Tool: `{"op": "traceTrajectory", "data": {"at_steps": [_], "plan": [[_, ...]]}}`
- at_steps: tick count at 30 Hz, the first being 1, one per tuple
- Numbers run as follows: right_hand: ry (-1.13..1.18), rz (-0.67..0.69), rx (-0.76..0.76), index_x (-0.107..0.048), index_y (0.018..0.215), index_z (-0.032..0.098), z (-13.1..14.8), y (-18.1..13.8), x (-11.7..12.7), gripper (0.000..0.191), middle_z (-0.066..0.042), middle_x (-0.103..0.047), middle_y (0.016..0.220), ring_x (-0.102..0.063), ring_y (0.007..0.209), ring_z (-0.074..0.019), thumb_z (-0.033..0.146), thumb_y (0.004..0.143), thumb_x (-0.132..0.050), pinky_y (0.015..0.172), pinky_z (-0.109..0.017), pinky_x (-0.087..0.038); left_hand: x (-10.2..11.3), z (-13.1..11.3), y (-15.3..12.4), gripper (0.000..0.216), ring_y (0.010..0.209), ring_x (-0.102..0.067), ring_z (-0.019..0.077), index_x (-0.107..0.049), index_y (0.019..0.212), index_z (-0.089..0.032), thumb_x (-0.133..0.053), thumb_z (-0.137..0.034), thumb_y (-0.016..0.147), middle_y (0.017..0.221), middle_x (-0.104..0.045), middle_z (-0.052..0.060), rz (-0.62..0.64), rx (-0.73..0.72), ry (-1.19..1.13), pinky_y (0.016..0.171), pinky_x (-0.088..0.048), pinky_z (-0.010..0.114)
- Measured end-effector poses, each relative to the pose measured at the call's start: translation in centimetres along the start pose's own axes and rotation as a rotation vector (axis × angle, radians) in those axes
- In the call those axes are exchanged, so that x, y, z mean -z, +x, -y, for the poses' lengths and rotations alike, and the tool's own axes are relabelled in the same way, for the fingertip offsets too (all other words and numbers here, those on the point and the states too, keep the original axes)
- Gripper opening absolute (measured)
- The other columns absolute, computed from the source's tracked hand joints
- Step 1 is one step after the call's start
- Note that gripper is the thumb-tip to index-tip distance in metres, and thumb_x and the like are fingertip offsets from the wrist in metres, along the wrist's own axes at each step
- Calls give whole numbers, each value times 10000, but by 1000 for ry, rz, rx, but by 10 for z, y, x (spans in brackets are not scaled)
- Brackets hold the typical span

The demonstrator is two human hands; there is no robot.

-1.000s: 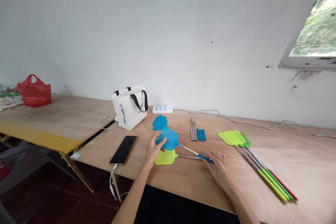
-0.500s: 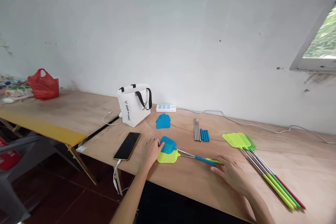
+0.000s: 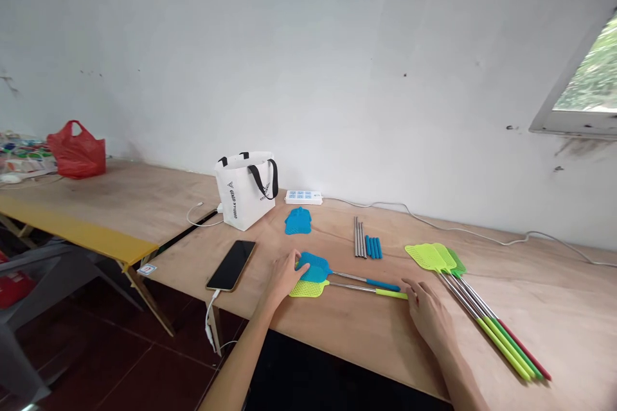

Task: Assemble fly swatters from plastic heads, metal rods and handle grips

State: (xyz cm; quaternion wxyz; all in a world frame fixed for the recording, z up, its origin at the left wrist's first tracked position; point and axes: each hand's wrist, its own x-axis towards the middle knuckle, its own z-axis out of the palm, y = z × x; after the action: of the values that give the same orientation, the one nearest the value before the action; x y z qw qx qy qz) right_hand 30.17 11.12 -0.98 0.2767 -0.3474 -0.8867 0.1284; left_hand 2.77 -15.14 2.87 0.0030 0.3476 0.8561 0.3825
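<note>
A blue fly swatter (image 3: 315,266) lies on the wooden table (image 3: 366,327), partly over a yellow fly swatter (image 3: 308,288). My left hand (image 3: 282,275) rests on the table with its fingertips touching the blue swatter's head, fingers loosely bent. My right hand (image 3: 429,314) lies flat at the handle ends, fingertips at the yellow swatter's green grip (image 3: 390,293); it holds nothing. A loose blue swatter head (image 3: 297,221) lies further back, beside several metal rods (image 3: 357,244) and blue grips (image 3: 373,246).
Several finished green and yellow swatters (image 3: 472,295) lie at the right. A black phone (image 3: 231,265) on a cable, a white tote bag (image 3: 245,190) and a power strip (image 3: 303,197) stand to the left and back. A red plastic bag (image 3: 77,149) sits on the far left table.
The blue swatter, lifted a second ago by my left hand, now lies flat on the yellow one. My right hand has slid right along the handles.
</note>
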Motion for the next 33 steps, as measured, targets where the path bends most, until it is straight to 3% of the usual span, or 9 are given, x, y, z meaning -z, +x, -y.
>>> {"op": "traceTrajectory", "data": {"at_steps": [3, 8, 11, 13, 17, 22, 33], "plan": [[-36, 34, -29, -652, 1198, 240, 0, -1, -1, 455, -92, -677, 987, -691, 836, -253, 391, 983, -280, 676, -355, -518, -4, -3, -1, 207, 858, -680, 277, -592, 953, -226, -647, -403, 862, 822, -692, 44, 6, 6, 27, 765, -426, 331], [141, 28, 75, -602, 1205, 243, 4, 1, -3, 416, -86, -671, 1051, -693, 935, -236, 388, 973, -289, 785, -359, -535, -7, -9, -2, 193, 903, -670, 269, -562, 938, -223, -598, -410, 907, 948, -710, 71, -75, 12, 57, 789, -422, 332], [190, -2, 71, -570, 1158, 239, 8, 1, 0, 363, -68, -640, 965, -682, 813, -223, 417, 976, -312, 720, -347, -525, -6, -18, -4, 271, 814, -648, 240, -541, 863, -233, -503, -484, 960, 825, -662, 39, -184, -17, -6, 683, -392, 286], [212, -10, 67, -537, 1059, 248, 14, 0, 4, 296, -33, -607, 849, -652, 718, -216, 448, 980, -334, 662, -327, -500, -8, -28, -8, 375, 672, -595, 200, -512, 767, -237, -421, -521, 994, 683, -584, 1, -187, -53, -56, 612, -336, 266], [246, 137, 131, -443, 854, 276, 28, -8, 10, 282, 21, -575, 681, -619, 632, -207, 494, 1004, -348, 621, -295, -447, -26, -49, -22, 471, 517, -448, 150, -444, 624, -223, -402, -494, 1007, 535, -455, -23, -33, -201, -62, 563, -234, 284], [100, 273, 233, -507, 792, 274, 35, -21, 11, 328, -1, -666, 736, -653, 699, -226, 482, 1009, -375, 638, -296, -403, -42, -63, -35, 445, 528, -458, 157, -481, 592, -213, -486, -427, 982, 553, -517, -2, 225, -330, 33, 563, -198, 303], [103, 301, 209, -528, 796, 267, 33, -21, 10, 345, -4, -694, 783, -665, 727, -220, 477, 1015, -364, 666, -299, -409, -43, -62, -36, 435, 557, -487, 157, -534, 611, -201, -513, -421, 986, 591, -561, 7, 254, -285, 61, 559, -182, 306]]}}
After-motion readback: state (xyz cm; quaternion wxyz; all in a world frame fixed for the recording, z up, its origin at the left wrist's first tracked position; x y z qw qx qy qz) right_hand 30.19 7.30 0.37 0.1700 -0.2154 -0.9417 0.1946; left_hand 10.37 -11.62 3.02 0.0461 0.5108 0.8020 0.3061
